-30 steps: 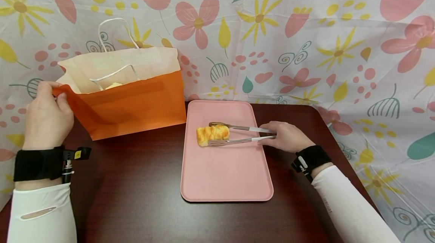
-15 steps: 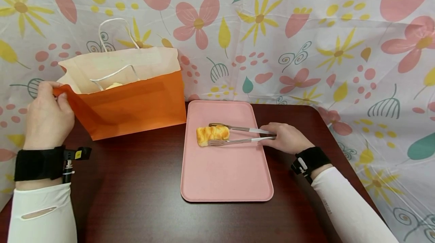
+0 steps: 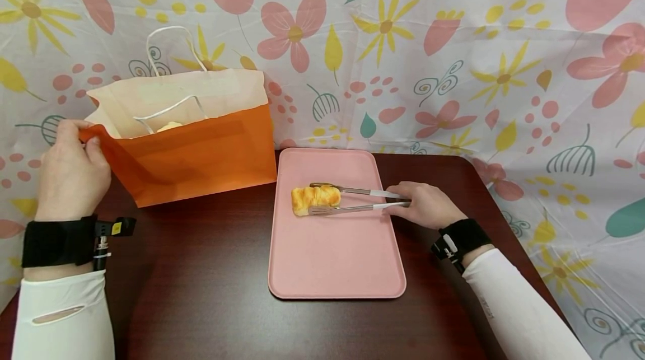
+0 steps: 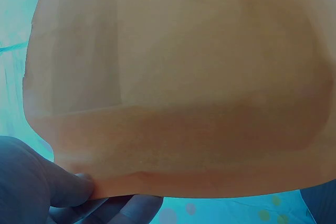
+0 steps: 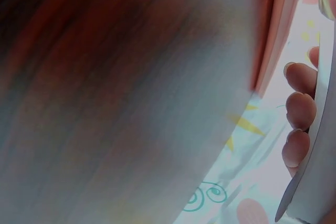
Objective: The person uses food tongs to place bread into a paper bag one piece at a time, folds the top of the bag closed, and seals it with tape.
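On the pink tray (image 3: 337, 262) lies a golden-brown bread roll (image 3: 307, 200). My right hand (image 3: 427, 204) grips silver tongs (image 3: 358, 209) with white handles, whose two arms lie along the roll's far and near sides. In the right wrist view, curled fingertips (image 5: 301, 110) wrap round the tongs' handle (image 5: 315, 174). At the left, my left hand (image 3: 73, 178) pinches the top edge of an orange paper bag (image 3: 201, 161) and holds its mouth wide. The left wrist view shows the thumb (image 4: 71, 188) on the bag's edge. Something pale yellow (image 3: 169, 126) peeks out inside the bag, mostly hidden.
A dark wooden table (image 3: 211, 287) carries the bag and the tray, which stand side by side. White twisted handles (image 3: 168, 28) rise from the bag. Behind everything hangs a flower-patterned cloth (image 3: 393, 69), which also runs down along the right side.
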### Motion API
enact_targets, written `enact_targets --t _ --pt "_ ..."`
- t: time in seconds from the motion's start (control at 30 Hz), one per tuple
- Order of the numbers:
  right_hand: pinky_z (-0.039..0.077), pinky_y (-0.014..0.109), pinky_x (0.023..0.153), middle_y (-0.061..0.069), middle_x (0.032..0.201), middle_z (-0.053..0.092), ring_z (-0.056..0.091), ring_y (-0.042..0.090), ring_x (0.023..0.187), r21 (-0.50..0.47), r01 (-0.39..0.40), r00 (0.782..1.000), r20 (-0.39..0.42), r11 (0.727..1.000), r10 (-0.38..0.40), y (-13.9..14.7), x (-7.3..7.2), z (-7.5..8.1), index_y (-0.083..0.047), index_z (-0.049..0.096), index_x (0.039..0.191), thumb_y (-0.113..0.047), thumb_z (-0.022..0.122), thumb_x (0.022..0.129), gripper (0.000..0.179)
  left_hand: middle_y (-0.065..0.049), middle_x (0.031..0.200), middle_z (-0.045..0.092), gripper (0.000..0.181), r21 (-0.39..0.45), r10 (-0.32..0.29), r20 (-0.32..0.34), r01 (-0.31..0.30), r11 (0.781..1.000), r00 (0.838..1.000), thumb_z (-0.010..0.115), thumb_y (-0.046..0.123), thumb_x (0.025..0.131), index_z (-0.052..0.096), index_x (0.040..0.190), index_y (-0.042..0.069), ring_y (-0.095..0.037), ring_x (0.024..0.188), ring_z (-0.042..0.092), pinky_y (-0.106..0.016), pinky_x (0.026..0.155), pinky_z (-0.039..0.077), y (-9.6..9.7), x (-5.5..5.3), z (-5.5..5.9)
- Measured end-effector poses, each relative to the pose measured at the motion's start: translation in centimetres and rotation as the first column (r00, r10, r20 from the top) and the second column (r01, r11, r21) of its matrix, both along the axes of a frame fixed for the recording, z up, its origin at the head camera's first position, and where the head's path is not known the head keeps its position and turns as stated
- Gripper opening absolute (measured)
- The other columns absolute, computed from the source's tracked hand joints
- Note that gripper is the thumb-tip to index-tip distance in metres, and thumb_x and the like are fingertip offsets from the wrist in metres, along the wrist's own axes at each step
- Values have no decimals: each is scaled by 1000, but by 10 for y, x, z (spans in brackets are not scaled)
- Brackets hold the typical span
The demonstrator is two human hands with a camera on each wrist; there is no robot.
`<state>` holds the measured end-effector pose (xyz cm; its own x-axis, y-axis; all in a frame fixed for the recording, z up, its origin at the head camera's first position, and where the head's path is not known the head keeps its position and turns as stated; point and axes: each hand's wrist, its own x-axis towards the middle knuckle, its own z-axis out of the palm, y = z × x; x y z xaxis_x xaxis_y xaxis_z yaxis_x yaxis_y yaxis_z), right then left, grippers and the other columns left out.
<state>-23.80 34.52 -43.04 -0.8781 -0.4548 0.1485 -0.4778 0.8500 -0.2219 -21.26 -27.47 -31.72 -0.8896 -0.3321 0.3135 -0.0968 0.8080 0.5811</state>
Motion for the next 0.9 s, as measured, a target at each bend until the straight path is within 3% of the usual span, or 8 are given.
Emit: enact_targets --t 0.5,0.9 --pt "49 49 91 9 127 63 57 27 120 12 25 1000 -2 1000 -25 -3 4 6 -21 68 124 -60 71 81 59 -39 124 51 46 -13 -7 -23 7 1000 1000 26 23 105 32 144 -1 -55 103 50 -66 81 43 -1 0 -1" --pt "48 48 93 6 125 64 58 25 117 24 47 999 -9 999 -47 -3 3 9 -21 68 124 -65 67 81 62 -39 128 50 46 -9 -8 -24 8 1000 1000 26 24 105 31 144 -1 -55 104 51 -65 81 44 0 0 -1"
